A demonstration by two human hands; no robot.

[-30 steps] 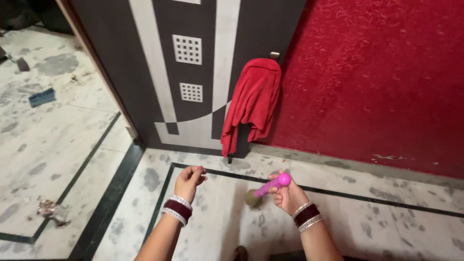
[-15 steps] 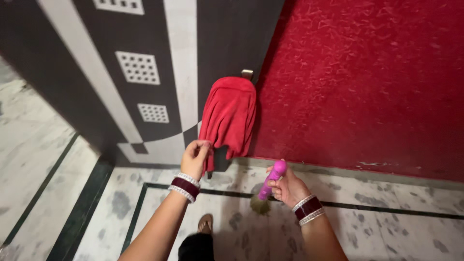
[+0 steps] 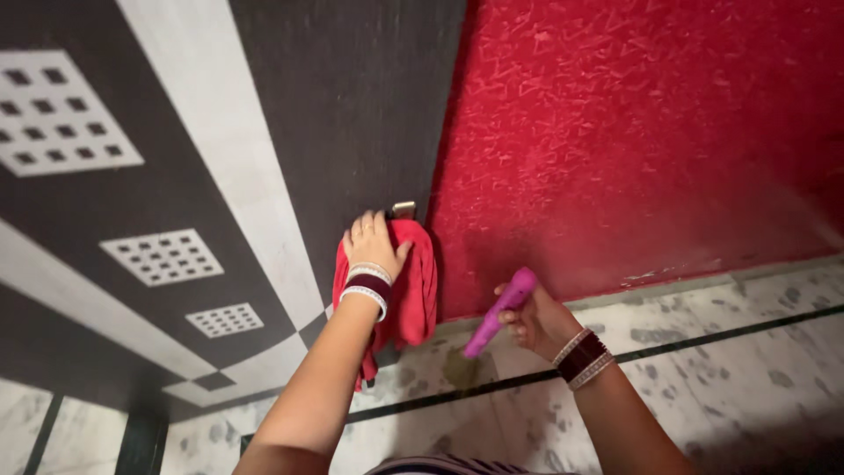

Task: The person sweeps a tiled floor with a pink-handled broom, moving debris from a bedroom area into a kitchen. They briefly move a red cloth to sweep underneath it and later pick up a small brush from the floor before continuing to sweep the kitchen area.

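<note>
left hand (image 3: 373, 243) grasping soft red cloth (image 3: 413, 286) | right hand (image 3: 534, 318) clenched round smooth pink cylindrical handle (image 3: 499, 312)

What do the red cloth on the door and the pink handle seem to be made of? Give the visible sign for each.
Red cloth: soft woven fabric, matte; it hangs in folds under the left hand.
Pink handle in the right hand: probably plastic, smooth with a slight sheen.
</note>
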